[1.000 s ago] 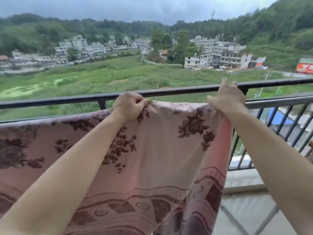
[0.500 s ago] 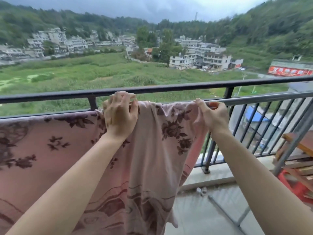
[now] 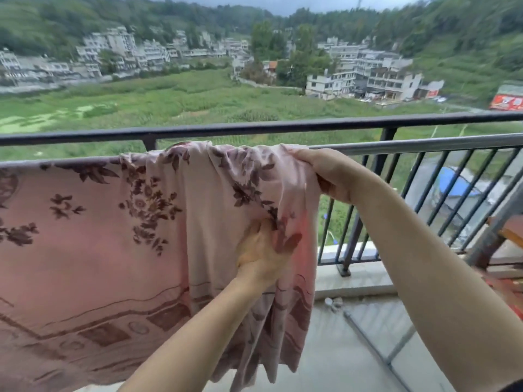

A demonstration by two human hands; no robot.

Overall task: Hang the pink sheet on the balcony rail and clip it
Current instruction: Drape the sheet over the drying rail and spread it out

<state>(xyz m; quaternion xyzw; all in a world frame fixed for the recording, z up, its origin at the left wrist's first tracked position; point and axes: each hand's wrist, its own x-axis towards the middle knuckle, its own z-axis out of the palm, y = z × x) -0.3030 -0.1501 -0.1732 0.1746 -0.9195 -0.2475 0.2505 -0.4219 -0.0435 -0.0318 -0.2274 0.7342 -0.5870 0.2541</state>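
Note:
The pink sheet [image 3: 93, 241] with dark flower print hangs over the silver inner rail [image 3: 424, 144] of the balcony, bunched in folds near its right end. My right hand [image 3: 328, 174] grips the sheet's top right corner at the rail. My left hand [image 3: 266, 250] is lower, its fingers tucked into the hanging folds near the sheet's right edge. No clip is visible.
The black outer balcony rail [image 3: 254, 127] runs behind and above the silver one, with vertical bars [image 3: 424, 199] to the right. A wooden piece of furniture [image 3: 509, 230] stands at the far right. A thin metal pole [image 3: 370, 343] lies on the tiled floor.
My left hand dropped from the top of the rail down into the hanging folds. My right hand stays at the sheet's corner on the rail. The sheet's right part is more bunched.

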